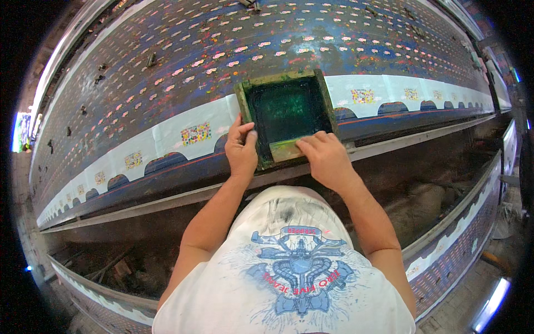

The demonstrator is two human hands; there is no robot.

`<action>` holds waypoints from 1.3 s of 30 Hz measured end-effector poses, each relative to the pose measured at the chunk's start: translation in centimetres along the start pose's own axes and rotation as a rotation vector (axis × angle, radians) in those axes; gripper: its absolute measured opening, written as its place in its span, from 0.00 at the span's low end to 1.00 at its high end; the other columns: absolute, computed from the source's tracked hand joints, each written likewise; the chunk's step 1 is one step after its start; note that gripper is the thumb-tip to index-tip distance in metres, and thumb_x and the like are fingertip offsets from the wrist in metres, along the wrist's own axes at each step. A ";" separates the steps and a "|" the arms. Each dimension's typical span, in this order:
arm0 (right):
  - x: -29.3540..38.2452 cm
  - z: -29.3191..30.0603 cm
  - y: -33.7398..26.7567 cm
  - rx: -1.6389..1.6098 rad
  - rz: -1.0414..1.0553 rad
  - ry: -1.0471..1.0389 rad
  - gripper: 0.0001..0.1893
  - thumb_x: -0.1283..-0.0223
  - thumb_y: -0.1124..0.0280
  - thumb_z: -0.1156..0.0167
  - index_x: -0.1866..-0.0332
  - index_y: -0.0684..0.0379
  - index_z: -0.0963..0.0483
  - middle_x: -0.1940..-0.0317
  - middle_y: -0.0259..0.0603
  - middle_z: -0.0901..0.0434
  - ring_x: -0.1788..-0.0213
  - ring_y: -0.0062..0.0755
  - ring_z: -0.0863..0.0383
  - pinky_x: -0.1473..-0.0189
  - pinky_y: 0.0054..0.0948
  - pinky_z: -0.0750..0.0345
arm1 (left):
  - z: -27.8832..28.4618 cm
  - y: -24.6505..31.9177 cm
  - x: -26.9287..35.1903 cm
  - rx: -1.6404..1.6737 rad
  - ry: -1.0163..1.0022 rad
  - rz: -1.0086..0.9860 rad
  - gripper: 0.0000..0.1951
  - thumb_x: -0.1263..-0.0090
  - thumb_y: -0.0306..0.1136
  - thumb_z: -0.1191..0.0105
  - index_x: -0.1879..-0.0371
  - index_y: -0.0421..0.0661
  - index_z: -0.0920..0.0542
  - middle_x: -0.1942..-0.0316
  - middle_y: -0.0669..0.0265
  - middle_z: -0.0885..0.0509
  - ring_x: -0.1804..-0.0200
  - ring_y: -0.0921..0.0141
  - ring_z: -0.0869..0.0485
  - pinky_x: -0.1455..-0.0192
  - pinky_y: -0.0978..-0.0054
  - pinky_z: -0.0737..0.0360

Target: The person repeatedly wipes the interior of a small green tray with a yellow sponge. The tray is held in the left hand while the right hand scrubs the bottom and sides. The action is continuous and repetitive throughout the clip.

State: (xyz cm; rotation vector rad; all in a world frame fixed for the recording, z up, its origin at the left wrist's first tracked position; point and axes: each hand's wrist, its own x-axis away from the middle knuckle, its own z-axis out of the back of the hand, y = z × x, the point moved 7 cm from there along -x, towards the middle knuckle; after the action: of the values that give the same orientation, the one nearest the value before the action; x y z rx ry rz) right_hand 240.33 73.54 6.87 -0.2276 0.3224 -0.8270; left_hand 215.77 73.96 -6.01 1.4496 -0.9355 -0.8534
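In front of me a wooden screen-printing frame (243,100) lies tilted over the near edge of the long table. Its mesh (288,106) is dark and coated with green ink. My left hand (243,148) holds the frame's left side, thumb on top and fingers along the outside. At the near end of the frame, my right hand (327,156) grips a flat wooden squeegee (285,151) stained yellow-green. Under and beside the frame runs a row of white cut pieces (167,135), fabric or paper, with small colourful cartoon prints. The frame hides part of this row.
The long printing table (267,25) is covered with rows of small printed marks and ink spots. Small dark clips or stops (151,59) sit on it. A raised rail (417,140) borders its near edge. Behind me stands another table (454,254) with similar white pieces.
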 end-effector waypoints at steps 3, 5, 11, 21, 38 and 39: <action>-0.7 2.1 1.4 -0.014 -0.139 0.102 0.17 0.32 0.76 0.32 0.39 0.61 0.14 0.50 0.48 0.10 0.44 0.55 0.10 0.40 0.52 0.14 | 0.7 0.3 -1.1 -0.084 -0.071 0.039 0.18 0.22 0.21 0.33 0.35 0.41 0.11 0.14 0.45 0.23 0.24 0.59 0.13 0.26 0.66 0.14; -0.6 2.6 2.5 -0.013 -0.286 0.186 0.16 0.30 0.75 0.32 0.39 0.62 0.15 0.50 0.51 0.11 0.47 0.59 0.10 0.42 0.55 0.13 | 0.9 1.1 -1.8 -0.236 -0.098 -0.049 0.24 0.26 0.19 0.31 0.31 0.41 0.13 0.23 0.50 0.16 0.36 0.64 0.09 0.36 0.66 0.10; -1.4 0.5 4.4 0.237 -0.579 0.267 0.14 0.26 0.69 0.34 0.40 0.60 0.16 0.51 0.53 0.14 0.50 0.62 0.09 0.48 0.57 0.11 | 1.3 2.9 -3.1 -0.265 -0.161 0.056 0.34 0.31 0.20 0.26 0.23 0.42 0.17 0.34 0.55 0.11 0.53 0.72 0.09 0.46 0.67 0.10; -2.2 0.1 7.3 0.183 -0.701 0.068 0.14 0.24 0.66 0.31 0.38 0.55 0.14 0.50 0.56 0.08 0.47 0.68 0.07 0.45 0.61 0.13 | 1.5 2.0 -3.8 -0.329 -0.198 0.072 0.41 0.34 0.25 0.23 0.18 0.43 0.23 0.56 0.61 0.10 0.63 0.68 0.11 0.52 0.64 0.13; -9.6 -2.0 5.7 -0.145 -0.048 -0.626 0.17 0.28 0.71 0.27 0.37 0.50 0.10 0.54 0.57 0.06 0.46 0.66 0.06 0.44 0.62 0.13 | 1.7 1.9 -3.9 -0.345 -0.150 0.205 0.43 0.34 0.21 0.23 0.15 0.37 0.24 0.69 0.68 0.13 0.64 0.73 0.13 0.53 0.69 0.14; -10.2 -2.6 6.0 -0.169 -0.005 -0.660 0.18 0.29 0.72 0.27 0.36 0.52 0.11 0.53 0.57 0.06 0.46 0.66 0.06 0.44 0.60 0.13 | 1.8 2.1 -3.7 -0.336 -0.133 0.226 0.43 0.33 0.20 0.24 0.15 0.37 0.24 0.68 0.68 0.13 0.64 0.73 0.13 0.54 0.70 0.14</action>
State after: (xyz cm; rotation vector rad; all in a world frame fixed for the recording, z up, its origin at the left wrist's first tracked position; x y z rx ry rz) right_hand 237.03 84.93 4.44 -0.6399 -0.2300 -0.6864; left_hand 212.45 76.56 -4.08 0.9896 -0.9802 -0.8967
